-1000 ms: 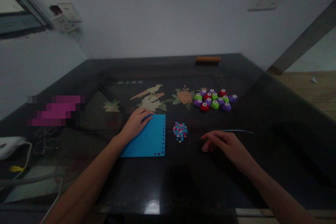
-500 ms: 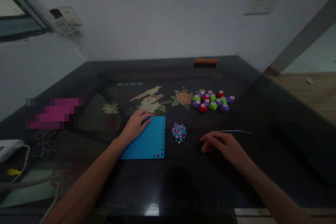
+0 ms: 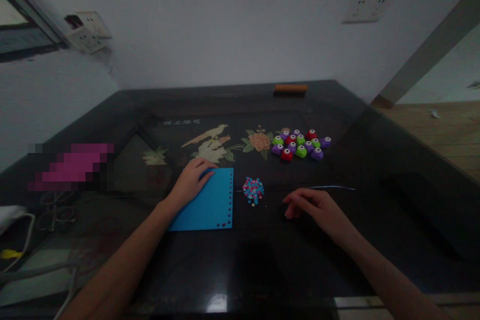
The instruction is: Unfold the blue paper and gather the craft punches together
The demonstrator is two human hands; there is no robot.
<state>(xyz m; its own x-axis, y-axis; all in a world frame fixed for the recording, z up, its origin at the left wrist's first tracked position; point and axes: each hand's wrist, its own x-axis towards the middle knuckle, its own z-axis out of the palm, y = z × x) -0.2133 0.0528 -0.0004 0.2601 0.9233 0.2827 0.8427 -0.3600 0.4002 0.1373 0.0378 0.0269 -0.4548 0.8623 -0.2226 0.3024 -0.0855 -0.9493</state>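
Little is changed over the last second — the whole scene is slid slightly down and left in the view, which reads as a small turn of the head rather than any move of the hands. The left hand (image 3: 193, 180) is kept where it was, laid flat on the upper left corner of the blue card sheet (image 3: 206, 202), fingers spread and relaxed, nothing pinched; the sheet is simply pressed to the dark glass bench (image 3: 262, 270). A row of punched holes is seen along the sheet's right edge and at its lower right corner. The right hand (image 3: 317, 207) is rested on the bench well to the right, its grip loosely curled and empty, fingertips down on the glass. Between the two hands, just beside the sheet — the small heap of punched confetti (image 3: 253, 190). Farther back, the cluster of little coloured craft punches (image 3: 299, 143) is left untouched, well apart from both hands.
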